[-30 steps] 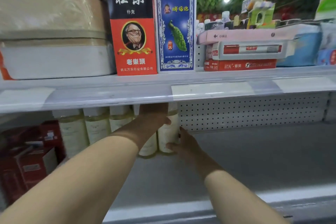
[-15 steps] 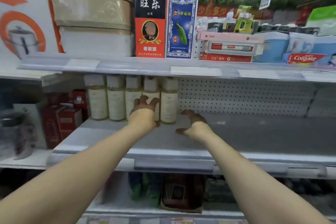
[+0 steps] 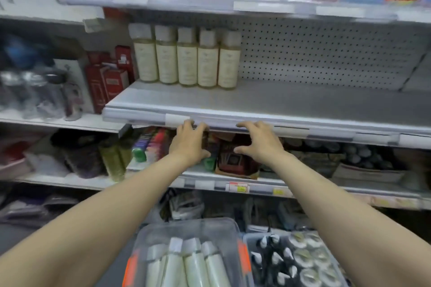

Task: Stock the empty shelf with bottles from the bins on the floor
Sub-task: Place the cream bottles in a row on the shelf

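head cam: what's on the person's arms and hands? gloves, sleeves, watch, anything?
Nothing worn that shows. The left hand and right hand have no gloves, rings or watch. The left forearm and right forearm have no sleeves, bands or markings up to the frame edge.

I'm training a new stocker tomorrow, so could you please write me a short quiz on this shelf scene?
1. How many bottles stand on the grey shelf?
2. True or false: the left hand holds a bottle.
3. The clear bin with orange latches sits: A) on the grey shelf; B) on the floor; C) on the top shelf.
Key: 1. five; 2. false; 3. B.
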Demonstrator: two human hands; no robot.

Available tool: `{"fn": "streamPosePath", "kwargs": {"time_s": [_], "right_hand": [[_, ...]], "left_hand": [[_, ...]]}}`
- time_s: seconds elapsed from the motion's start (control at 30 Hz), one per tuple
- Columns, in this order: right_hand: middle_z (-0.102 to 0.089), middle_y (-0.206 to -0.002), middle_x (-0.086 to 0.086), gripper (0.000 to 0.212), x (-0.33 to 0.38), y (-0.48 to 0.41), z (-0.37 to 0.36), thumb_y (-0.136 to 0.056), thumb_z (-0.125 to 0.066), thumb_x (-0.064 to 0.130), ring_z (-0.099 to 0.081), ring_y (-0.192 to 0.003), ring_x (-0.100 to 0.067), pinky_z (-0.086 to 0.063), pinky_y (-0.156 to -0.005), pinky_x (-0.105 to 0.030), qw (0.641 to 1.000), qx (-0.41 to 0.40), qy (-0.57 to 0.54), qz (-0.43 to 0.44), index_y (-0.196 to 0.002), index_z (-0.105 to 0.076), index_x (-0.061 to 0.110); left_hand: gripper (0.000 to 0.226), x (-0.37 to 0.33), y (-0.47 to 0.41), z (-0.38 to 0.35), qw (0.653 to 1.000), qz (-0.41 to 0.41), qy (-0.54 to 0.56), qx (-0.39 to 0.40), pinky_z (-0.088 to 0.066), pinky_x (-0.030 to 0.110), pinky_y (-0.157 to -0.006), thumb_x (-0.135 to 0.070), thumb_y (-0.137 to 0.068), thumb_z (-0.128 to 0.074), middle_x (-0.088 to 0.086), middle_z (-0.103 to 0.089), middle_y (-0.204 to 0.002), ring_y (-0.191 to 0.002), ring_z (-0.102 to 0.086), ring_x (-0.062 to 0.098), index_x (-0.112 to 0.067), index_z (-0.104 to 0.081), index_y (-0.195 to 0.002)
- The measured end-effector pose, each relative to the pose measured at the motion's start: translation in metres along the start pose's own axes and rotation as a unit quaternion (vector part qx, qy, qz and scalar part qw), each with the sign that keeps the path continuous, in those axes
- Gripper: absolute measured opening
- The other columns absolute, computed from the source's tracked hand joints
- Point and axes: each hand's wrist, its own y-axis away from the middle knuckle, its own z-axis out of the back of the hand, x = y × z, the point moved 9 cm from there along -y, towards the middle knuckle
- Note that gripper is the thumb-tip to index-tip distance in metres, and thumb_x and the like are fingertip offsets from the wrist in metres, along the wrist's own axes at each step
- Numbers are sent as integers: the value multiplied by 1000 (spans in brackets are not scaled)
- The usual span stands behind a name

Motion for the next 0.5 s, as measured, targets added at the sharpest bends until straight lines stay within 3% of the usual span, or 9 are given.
{"fn": "streamPosePath", "kwargs": {"time_s": [0.33, 0.5], "right_hand": [[-51, -134, -10, 71, -46, 45, -137, -80, -78, 50, -43, -128, -32, -43, -102, -40, 989, 128, 37, -65, -141, -50, 26], [-53, -135, -13, 73, -83, 66, -218, -78, -80, 49, -46, -128, -34, -43, -101, -40, 970, 206, 12, -127, -139, -52, 21]], "left_hand": [[70, 74, 48, -110, 991, 65, -13, 117, -41, 45, -103, -37, -76, -83, 10, -26, -151, -140, -26, 32, -30, -46, -135], [74, 123, 56, -172, 978, 87, -11, 188, -38, 45, -107, -42, -77, -81, 12, -32, -142, -134, -30, 35, -29, -44, -139]]}}
